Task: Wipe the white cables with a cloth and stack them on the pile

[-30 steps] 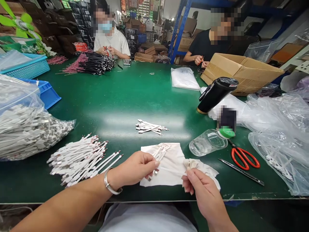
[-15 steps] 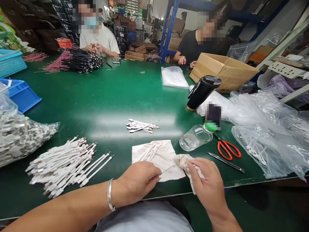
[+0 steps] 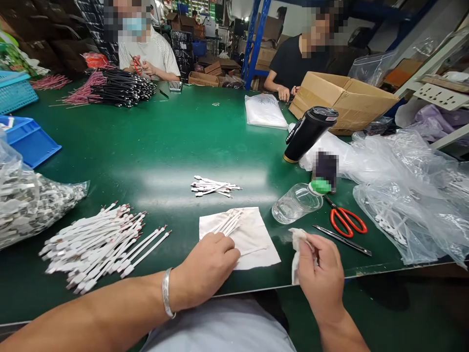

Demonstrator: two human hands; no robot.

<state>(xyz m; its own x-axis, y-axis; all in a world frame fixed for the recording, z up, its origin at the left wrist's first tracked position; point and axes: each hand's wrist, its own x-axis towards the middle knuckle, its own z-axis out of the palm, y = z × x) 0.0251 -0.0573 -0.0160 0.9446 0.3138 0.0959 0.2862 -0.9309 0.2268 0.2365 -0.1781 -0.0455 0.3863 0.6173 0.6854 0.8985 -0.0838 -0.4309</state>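
My left hand (image 3: 207,266), with a silver bangle on the wrist, is closed over the near left part of a flat white cloth (image 3: 262,230). A thin white cable (image 3: 254,251) sticks out to the right from its fingers; the held end is hidden. Several more white cables (image 3: 229,222) lie on the cloth just beyond that hand. My right hand (image 3: 320,274) grips a crumpled white rag (image 3: 297,242) near the table edge, apart from the cable. To the left lies a large pile of white cables (image 3: 98,239), and a small bunch (image 3: 214,186) rests beyond the cloth.
Right of the cloth are a clear bottle (image 3: 295,205), red-handled scissors (image 3: 346,220), a knife (image 3: 342,239) and plastic bags (image 3: 414,210). A black tumbler (image 3: 309,134) and carton (image 3: 340,100) stand behind. A bag of connectors (image 3: 36,205) sits left. Two people work across the table.
The rag in my right hand has moved right, off the cable and away from the cloth. My left hand has shifted slightly left and up, with the cable now low over the cloth.
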